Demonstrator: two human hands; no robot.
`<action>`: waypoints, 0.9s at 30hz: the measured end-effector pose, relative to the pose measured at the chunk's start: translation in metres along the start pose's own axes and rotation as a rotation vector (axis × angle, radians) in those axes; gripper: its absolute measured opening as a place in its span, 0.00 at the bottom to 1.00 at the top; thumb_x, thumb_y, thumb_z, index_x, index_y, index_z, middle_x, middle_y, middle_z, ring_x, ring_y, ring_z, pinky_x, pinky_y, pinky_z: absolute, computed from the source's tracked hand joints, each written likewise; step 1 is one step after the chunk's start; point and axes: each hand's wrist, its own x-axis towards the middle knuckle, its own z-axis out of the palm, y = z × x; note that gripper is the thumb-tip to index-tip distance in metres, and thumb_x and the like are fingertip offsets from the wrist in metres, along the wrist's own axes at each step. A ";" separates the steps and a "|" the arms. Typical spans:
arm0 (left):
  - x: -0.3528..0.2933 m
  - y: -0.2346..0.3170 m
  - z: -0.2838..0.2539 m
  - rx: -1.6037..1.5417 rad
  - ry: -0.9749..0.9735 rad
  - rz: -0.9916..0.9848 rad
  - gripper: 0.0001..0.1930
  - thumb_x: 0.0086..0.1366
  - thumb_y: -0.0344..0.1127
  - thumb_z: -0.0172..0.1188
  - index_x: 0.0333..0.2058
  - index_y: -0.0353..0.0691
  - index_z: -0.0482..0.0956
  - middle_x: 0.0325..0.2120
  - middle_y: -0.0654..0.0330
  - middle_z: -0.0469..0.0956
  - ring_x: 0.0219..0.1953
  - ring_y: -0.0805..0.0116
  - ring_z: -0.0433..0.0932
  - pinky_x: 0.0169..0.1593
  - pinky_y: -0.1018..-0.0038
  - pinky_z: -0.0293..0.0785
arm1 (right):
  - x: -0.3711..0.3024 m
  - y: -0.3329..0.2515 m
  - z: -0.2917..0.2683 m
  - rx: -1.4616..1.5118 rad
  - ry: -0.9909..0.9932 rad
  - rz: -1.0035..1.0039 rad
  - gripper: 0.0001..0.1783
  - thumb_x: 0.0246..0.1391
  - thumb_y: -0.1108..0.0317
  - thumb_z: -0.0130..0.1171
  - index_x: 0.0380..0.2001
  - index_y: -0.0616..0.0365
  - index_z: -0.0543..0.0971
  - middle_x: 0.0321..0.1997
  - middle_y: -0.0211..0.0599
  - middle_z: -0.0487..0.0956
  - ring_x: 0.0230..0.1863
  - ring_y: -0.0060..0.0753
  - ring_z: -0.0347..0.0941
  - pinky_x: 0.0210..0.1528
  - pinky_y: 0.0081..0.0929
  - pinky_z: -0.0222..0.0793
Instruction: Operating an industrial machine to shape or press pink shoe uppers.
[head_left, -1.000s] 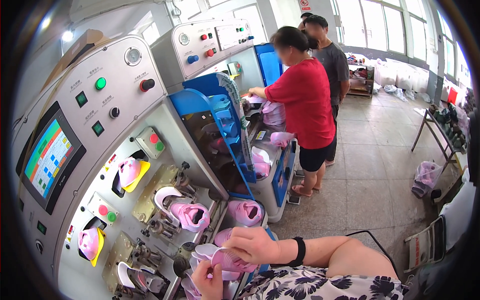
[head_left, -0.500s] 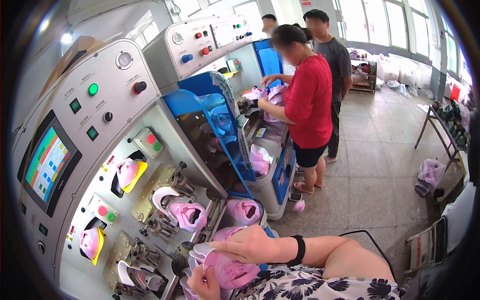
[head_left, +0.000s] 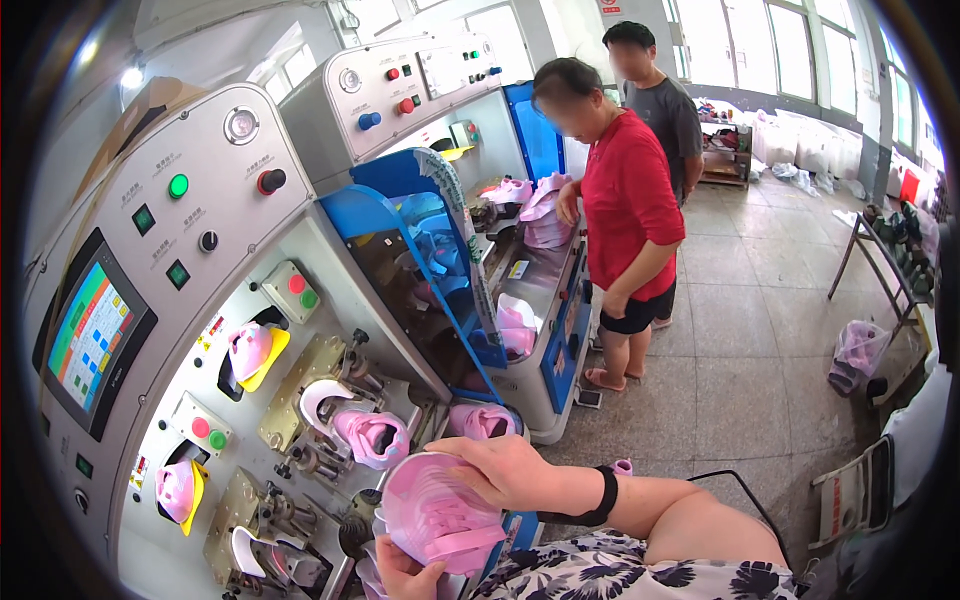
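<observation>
My left hand (head_left: 408, 573) grips the lower edge of a pink sneaker upper (head_left: 430, 522), thumb against its side. Across the top of the same upper lies my right hand (head_left: 510, 478), a black band on its wrist; its fingers are slightly smeared and curve over the pink material. The upper is tilted, laces and strap showing. Left of my hands, another pink upper (head_left: 372, 438) sits at the machine's front beside a white curved heel piece (head_left: 325, 402). Beyond my right hand, one more pink upper (head_left: 482, 421) is partly hidden.
Two pink heels sit on yellow-edged moulds (head_left: 257, 352) in the machine. A touchscreen (head_left: 95, 330) and knobs fill its panel. Ahead, a person in red (head_left: 632, 200) stands at a second machine, another person behind. A folding chair (head_left: 850, 495) stands at right.
The upper in my hands has risen and turned, showing more of its top. My right hand has shifted with it. The person in red has lowered an arm away from the uppers.
</observation>
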 end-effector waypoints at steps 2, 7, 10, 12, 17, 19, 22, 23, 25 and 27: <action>-0.002 0.004 -0.006 -0.022 0.032 -0.003 0.33 0.50 0.21 0.71 0.53 0.37 0.63 0.47 0.60 0.71 0.51 0.71 0.71 0.56 0.71 0.68 | -0.001 0.003 -0.003 0.154 -0.177 0.106 0.18 0.59 0.63 0.58 0.53 0.49 0.74 0.22 0.37 0.79 0.21 0.43 0.76 0.20 0.34 0.68; -0.002 0.006 -0.004 0.090 -0.017 -0.026 0.34 0.48 0.19 0.69 0.53 0.37 0.62 0.48 0.59 0.70 0.51 0.70 0.71 0.55 0.71 0.69 | -0.005 0.003 -0.010 -0.047 -0.155 0.035 0.19 0.57 0.65 0.60 0.53 0.50 0.75 0.20 0.35 0.77 0.20 0.39 0.75 0.21 0.32 0.68; -0.003 0.001 0.003 0.076 -0.036 -0.012 0.38 0.49 0.18 0.68 0.57 0.36 0.59 0.51 0.57 0.70 0.52 0.68 0.72 0.56 0.71 0.69 | -0.005 0.001 -0.010 -0.106 -0.037 -0.017 0.20 0.56 0.66 0.61 0.53 0.50 0.76 0.20 0.34 0.77 0.19 0.38 0.75 0.21 0.31 0.68; -0.004 -0.003 0.001 0.064 -0.016 -0.027 0.40 0.49 0.18 0.67 0.59 0.36 0.58 0.52 0.55 0.70 0.53 0.66 0.72 0.56 0.71 0.69 | -0.001 0.001 -0.011 -0.080 0.010 -0.039 0.19 0.57 0.64 0.61 0.52 0.49 0.75 0.20 0.34 0.78 0.19 0.39 0.75 0.20 0.32 0.68; -0.008 -0.012 -0.017 0.308 -0.074 -0.044 0.42 0.49 0.18 0.68 0.61 0.35 0.55 0.51 0.53 0.70 0.52 0.64 0.73 0.55 0.67 0.71 | 0.011 0.005 -0.021 0.140 -0.243 0.082 0.17 0.56 0.59 0.63 0.48 0.49 0.78 0.25 0.32 0.79 0.22 0.37 0.76 0.22 0.30 0.69; -0.010 -0.014 -0.020 0.330 -0.091 -0.046 0.42 0.48 0.18 0.68 0.60 0.34 0.57 0.51 0.53 0.70 0.52 0.64 0.73 0.55 0.66 0.72 | 0.015 0.006 -0.021 0.113 -0.285 -0.015 0.17 0.55 0.57 0.63 0.47 0.49 0.79 0.25 0.31 0.79 0.23 0.36 0.76 0.22 0.31 0.69; -0.011 -0.013 -0.019 0.310 -0.074 -0.084 0.40 0.47 0.18 0.69 0.59 0.33 0.59 0.50 0.53 0.70 0.52 0.64 0.73 0.54 0.66 0.72 | 0.017 0.008 -0.015 -0.002 -0.357 -0.139 0.17 0.54 0.58 0.63 0.46 0.49 0.79 0.26 0.29 0.77 0.24 0.34 0.76 0.22 0.31 0.68; -0.011 -0.011 -0.018 0.273 -0.040 -0.122 0.39 0.46 0.18 0.69 0.58 0.32 0.60 0.50 0.53 0.70 0.52 0.63 0.73 0.54 0.66 0.72 | 0.016 0.008 -0.012 -0.057 -0.364 -0.172 0.17 0.52 0.59 0.63 0.46 0.49 0.79 0.26 0.28 0.76 0.24 0.34 0.76 0.21 0.31 0.68; -0.010 -0.004 -0.015 0.285 -0.044 -0.117 0.39 0.46 0.19 0.70 0.57 0.32 0.60 0.50 0.53 0.71 0.52 0.63 0.73 0.54 0.67 0.72 | 0.014 0.010 -0.009 -0.102 -0.342 -0.224 0.18 0.50 0.64 0.62 0.46 0.50 0.79 0.26 0.27 0.76 0.24 0.33 0.76 0.20 0.30 0.68; -0.009 0.003 -0.012 0.282 -0.035 -0.091 0.36 0.46 0.21 0.71 0.54 0.32 0.63 0.47 0.55 0.72 0.49 0.65 0.74 0.51 0.70 0.74 | 0.010 0.010 -0.006 -0.142 -0.317 -0.228 0.17 0.50 0.65 0.61 0.46 0.50 0.79 0.26 0.27 0.76 0.24 0.32 0.76 0.19 0.30 0.67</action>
